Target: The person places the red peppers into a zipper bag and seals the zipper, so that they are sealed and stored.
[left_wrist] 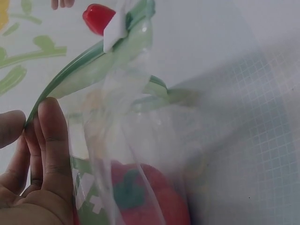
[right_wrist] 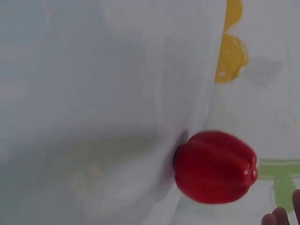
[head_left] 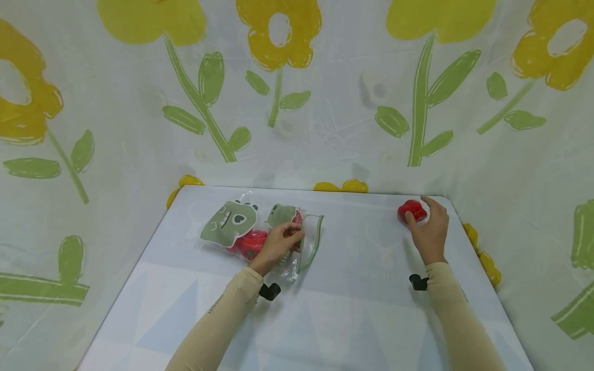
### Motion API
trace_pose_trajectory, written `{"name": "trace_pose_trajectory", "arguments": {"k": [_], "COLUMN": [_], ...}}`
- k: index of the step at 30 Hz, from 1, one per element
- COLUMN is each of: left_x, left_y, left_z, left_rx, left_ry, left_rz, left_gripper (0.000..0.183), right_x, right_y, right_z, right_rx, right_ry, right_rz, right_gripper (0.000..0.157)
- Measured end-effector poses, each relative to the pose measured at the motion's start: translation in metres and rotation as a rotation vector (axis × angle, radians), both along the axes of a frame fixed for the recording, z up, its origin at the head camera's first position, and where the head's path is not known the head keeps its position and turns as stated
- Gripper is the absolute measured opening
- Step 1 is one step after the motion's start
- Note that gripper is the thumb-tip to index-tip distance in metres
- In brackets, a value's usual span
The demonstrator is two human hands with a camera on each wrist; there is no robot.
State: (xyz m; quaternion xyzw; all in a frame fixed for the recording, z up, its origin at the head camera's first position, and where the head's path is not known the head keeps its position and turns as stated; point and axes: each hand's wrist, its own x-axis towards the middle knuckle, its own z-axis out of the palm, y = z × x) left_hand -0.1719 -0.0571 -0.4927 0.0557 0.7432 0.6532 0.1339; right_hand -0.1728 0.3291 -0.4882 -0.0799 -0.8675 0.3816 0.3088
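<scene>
My left hand (head_left: 280,245) pinches the green zip edge of a clear zip bag (head_left: 316,238) between thumb and fingers; the left wrist view shows this hand (left_wrist: 44,164) at the bag's mouth. The bag has a green cartoon animal print, and inside it a red bell pepper with a green stem (left_wrist: 152,194) shows through the plastic. At the far right of the table, my right hand (head_left: 430,232) reaches around another red bell pepper (head_left: 411,211), thumb overlapping its near side. In the right wrist view, fingertips (right_wrist: 281,216) stand apart from that pepper (right_wrist: 215,167).
The table (head_left: 352,288) has a pale cloth with blue triangles. A curtain (head_left: 334,118) printed with yellow flowers hangs behind the table's back edge and along both sides. The bag lies at the back left, well apart from the pepper on the right.
</scene>
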Motion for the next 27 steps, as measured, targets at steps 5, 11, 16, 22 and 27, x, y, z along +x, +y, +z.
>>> {"name": "trace_pose_trajectory", "arguments": {"k": [5, 11, 16, 22, 27], "left_x": [0.000, 0.002, 0.002, -0.001, -0.001], "left_y": [-0.001, -0.001, -0.001, -0.001, -0.001], "left_z": [-0.001, 0.002, 0.002, -0.002, -0.002], "left_rx": [-0.014, -0.003, -0.001, -0.018, -0.030], "left_ry": [-0.002, 0.013, 0.002, -0.014, -0.010], "left_rz": [-0.005, -0.003, -0.005, -0.009, -0.007], "left_gripper": [0.033, 0.033, 0.033, 0.036, 0.035], "right_x": [-0.009, -0.021, -0.028, -0.031, -0.032], "right_y": [0.015, 0.026, 0.030, 0.030, 0.031], "right_z": [0.001, -0.006, -0.009, -0.012, -0.016], "right_rx": [0.039, 0.055, 0.043, 0.068, 0.085], "right_ry": [-0.173, -0.350, -0.402, -0.422, -0.405], "right_rz": [0.030, 0.098, 0.114, 0.109, 0.109], "right_gripper": [0.067, 0.081, 0.083, 0.075, 0.061]}}
